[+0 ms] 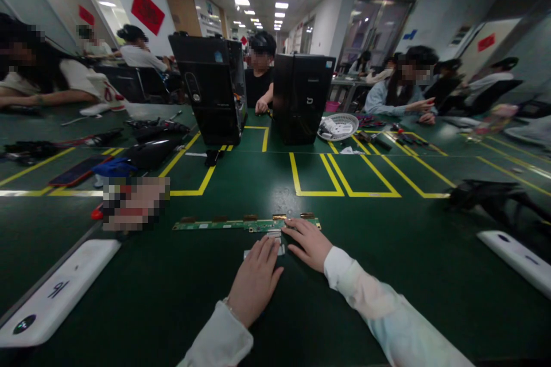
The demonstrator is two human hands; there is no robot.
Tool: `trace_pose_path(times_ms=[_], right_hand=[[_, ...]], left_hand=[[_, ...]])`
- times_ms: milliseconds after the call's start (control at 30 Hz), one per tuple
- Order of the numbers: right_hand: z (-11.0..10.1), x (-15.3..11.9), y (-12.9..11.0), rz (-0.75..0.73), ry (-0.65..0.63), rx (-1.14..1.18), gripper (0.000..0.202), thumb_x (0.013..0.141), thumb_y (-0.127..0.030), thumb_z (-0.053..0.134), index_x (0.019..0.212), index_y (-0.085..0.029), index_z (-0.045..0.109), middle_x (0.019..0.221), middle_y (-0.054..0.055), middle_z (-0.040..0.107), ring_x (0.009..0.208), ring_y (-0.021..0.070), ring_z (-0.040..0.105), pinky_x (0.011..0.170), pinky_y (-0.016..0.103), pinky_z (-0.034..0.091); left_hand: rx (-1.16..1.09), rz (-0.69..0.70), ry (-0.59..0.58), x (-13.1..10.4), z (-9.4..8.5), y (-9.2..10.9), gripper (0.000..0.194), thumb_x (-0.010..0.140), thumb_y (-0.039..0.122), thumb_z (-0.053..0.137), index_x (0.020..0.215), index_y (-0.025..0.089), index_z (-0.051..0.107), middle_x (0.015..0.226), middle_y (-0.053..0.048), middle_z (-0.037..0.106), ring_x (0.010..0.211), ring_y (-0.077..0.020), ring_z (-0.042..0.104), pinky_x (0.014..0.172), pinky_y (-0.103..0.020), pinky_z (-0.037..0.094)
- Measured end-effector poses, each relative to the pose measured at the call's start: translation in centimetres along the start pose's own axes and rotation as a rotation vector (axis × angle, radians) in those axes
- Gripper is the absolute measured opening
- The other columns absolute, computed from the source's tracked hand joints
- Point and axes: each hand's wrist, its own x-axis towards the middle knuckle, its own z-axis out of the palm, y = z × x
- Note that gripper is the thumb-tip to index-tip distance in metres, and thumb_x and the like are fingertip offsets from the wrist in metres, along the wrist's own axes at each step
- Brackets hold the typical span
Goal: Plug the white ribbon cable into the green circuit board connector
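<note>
A long, narrow green circuit board [230, 224] with brown tabs along its far edge lies on the green table [189, 287]. My left hand [257, 278] is palm down just below the board, its fingers over a small silvery piece [282, 250] that they partly hide. My right hand [309, 242] rests at the board's right part, fingers spread and fingertips at its near edge. Both hands are open, and neither is closed round anything.
Two black computer towers [210, 92] [303, 97] stand beyond the yellow tape. A white basket [338, 126] is beside the right tower. White devices [60, 292] [519, 261] lie at both sides. Several people sit around.
</note>
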Motion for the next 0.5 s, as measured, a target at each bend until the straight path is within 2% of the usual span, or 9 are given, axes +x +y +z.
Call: trace_pose_path(times_ms=[200, 500], right_hand=[[0.1, 0.0, 0.0, -0.003, 0.01, 0.002, 0.043, 0.091, -0.033, 0.049, 0.131, -0.019, 0.05, 0.136, 0.013, 0.049, 0.129, 0.0244, 0.041, 0.106, 0.047, 0.036], [0.0, -0.1, -0.1, 0.002, 0.011, 0.022, 0.045, 0.09, -0.035, 0.05, 0.131, -0.018, 0.051, 0.137, 0.012, 0.049, 0.129, 0.0264, 0.041, 0.107, 0.048, 0.034]], left_hand=[[-0.014, 0.04, 0.029, 0.0, 0.7, -0.8, 0.045, 0.095, 0.032, 0.038, 0.135, 0.014, 0.046, 0.139, -0.013, 0.051, 0.131, -0.0257, 0.044, 0.106, -0.046, 0.04], [-0.005, 0.045, -0.042, 0.5, -0.5, -0.8, 0.044, 0.094, 0.028, 0.041, 0.135, 0.013, 0.047, 0.141, -0.012, 0.05, 0.131, -0.0244, 0.044, 0.108, -0.045, 0.037]])
